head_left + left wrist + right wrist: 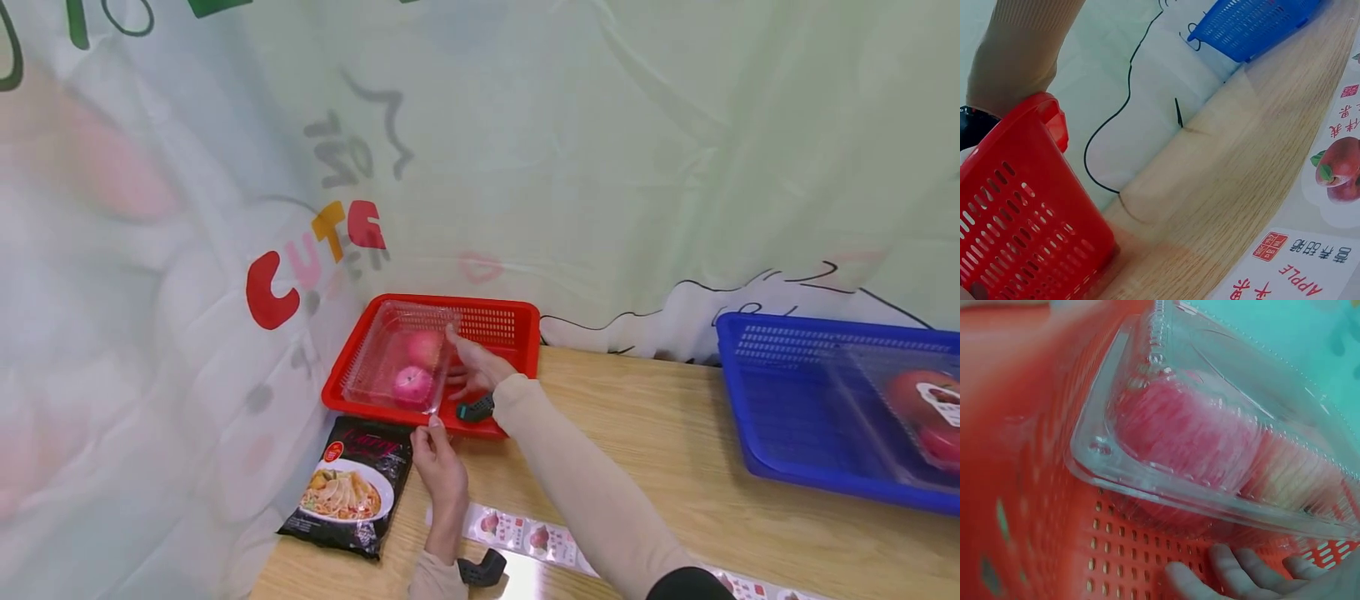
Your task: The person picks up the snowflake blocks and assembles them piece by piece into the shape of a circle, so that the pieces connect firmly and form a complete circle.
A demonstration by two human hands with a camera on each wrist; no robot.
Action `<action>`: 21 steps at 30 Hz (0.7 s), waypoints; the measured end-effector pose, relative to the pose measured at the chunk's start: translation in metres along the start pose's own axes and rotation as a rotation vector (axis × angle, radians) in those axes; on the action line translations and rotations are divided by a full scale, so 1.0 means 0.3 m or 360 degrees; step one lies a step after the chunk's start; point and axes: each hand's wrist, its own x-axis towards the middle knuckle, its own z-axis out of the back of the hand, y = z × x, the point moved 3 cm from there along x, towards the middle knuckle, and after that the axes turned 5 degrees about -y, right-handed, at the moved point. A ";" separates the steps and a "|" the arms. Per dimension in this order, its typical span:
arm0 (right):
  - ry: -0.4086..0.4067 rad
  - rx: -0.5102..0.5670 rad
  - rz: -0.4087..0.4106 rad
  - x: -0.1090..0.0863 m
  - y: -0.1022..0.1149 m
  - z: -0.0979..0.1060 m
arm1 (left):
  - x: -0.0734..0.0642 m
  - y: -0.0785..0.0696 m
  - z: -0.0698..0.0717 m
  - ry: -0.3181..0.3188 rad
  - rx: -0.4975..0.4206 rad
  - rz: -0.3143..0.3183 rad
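A clear plastic clamshell box (381, 354) with two pinkish-red apples (413, 384) sits tilted in the red basket (527, 337), toward its left side. My right hand (480, 367) reaches into the basket at the box's right side, fingers extended. In the right wrist view its fingertips (1225, 559) lie just below the box's edge, over the perforated basket floor. My left hand (442, 471) is at the basket's front rim, thumb up on the rim beside the box's near corner, other fingers curled below. The left wrist view shows mostly the basket's outer wall (1029, 219).
A black noodle packet (348, 487) lies left of my left hand, in front of the basket. A strip of apple labels (540, 537) runs along the table under my right forearm. At the right stands a blue basket (780, 400) with another box of labelled apples (918, 404). A printed curtain (600, 183) hangs behind.
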 end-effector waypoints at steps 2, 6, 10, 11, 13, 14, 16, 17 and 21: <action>0.0008 0.0005 -0.0013 0.004 -0.003 -0.005 | 0.000 0.002 -0.001 0.0008 -0.0021 -0.0014; -0.0014 -0.0058 -0.0015 0.008 -0.008 -0.006 | 0.005 0.007 -0.003 0.0006 -0.0007 0.0012; -0.0021 -0.0088 0.0000 0.011 -0.005 -0.001 | 0.007 0.009 -0.003 -0.0005 0.0021 0.0041; -0.0018 -0.0077 0.0000 0.013 -0.005 -0.001 | 0.006 0.008 -0.003 -0.0008 0.0023 0.0039; -0.0026 -0.0023 -0.0010 0.013 -0.006 -0.002 | 0.005 0.008 -0.002 -0.0015 0.0023 0.0031; -0.0034 0.0002 -0.0012 0.014 -0.006 -0.003 | 0.004 0.007 -0.002 -0.0020 0.0026 0.0029; -0.0054 0.0044 -0.0006 0.014 -0.006 -0.004 | 0.002 0.007 -0.003 -0.0020 0.0023 0.0021; -0.0059 0.0058 0.0002 0.015 -0.005 -0.005 | 0.002 0.007 -0.003 -0.0014 0.0014 0.0020; -0.0031 0.0101 0.0026 0.020 -0.003 -0.008 | -0.001 0.011 -0.004 -0.0015 0.0016 0.0012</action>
